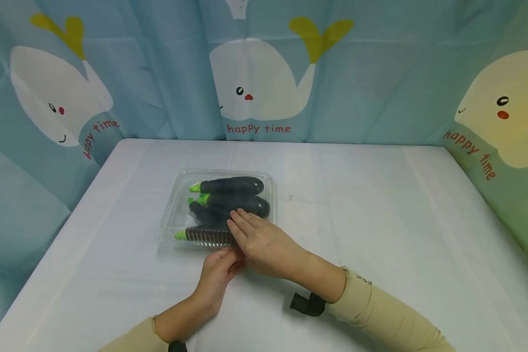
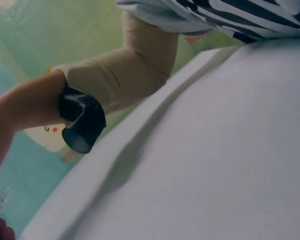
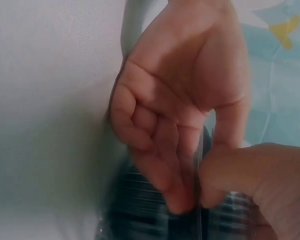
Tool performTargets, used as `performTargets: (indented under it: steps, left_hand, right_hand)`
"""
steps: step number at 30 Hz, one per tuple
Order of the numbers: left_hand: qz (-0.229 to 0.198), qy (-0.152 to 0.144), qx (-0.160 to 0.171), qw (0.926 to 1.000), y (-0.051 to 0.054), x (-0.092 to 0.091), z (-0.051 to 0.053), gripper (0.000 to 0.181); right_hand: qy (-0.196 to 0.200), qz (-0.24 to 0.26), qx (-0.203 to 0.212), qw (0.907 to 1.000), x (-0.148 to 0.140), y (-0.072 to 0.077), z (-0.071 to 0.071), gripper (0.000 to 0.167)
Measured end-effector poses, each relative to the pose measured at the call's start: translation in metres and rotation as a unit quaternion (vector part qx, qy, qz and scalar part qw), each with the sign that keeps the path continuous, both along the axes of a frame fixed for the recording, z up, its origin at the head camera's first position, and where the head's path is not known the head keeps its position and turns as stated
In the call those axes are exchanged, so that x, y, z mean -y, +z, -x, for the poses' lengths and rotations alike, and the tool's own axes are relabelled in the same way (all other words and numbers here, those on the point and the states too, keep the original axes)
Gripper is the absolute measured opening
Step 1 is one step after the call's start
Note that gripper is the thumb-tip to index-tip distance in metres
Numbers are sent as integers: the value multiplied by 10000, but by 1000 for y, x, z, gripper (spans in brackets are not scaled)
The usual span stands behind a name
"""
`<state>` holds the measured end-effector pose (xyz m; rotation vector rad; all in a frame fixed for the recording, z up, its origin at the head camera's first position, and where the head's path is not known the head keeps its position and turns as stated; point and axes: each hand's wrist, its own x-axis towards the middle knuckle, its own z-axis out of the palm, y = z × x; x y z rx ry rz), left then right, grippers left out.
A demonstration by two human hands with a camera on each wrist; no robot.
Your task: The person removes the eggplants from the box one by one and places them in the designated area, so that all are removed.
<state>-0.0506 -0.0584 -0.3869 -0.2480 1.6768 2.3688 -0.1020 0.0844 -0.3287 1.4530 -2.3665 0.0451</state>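
A clear plastic clamshell box (image 1: 169, 210) lies on the white table with its lid down, left of the middle in the head view. Inside are several dark purple eggplants (image 1: 234, 186) with green stem ends. At the near edge, my left hand (image 1: 222, 269) pinches the rim between thumb and curled fingers; the right wrist view shows this left hand (image 3: 175, 95) close up, palm side visible. My right hand (image 1: 268, 247) lies over the lid's near right part with its fingers straight, its thumb end close to the left thumb. It hides that corner of the box.
The white tabletop (image 1: 369, 210) extends to the right of the box. Behind it hangs a blue curtain (image 1: 158, 88) printed with whales. A black wrist camera (image 1: 308, 304) sits beneath the right forearm.
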Motion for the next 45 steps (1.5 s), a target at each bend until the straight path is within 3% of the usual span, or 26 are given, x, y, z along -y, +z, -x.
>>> performTargets:
  steps: [7, 12, 19, 24, 45]
  left_hand:
    - [110, 222, -113, 9996, -3, -2, 1, 17]
    - [325, 468, -332, 9978, -5, -2, 4, 16]
    - [240, 655, -572, 9959, -8, -6, 8, 14]
    - [274, 782, -675, 9943, -9, -8, 10, 15]
    - [258, 796, -769, 9935, -11, -8, 10, 15]
  right_hand:
    - [113, 127, -47, 9998, 3, -1, 2, 46]
    - [166, -91, -53, 9998, 5, 3, 5, 48]
    - [140, -155, 627, 9978, 5, 15, 11, 55]
    - [150, 95, 805, 9966, 3, 18, 15, 47]
    - [-8, 539, 1270, 9904, 3, 16, 16, 49]
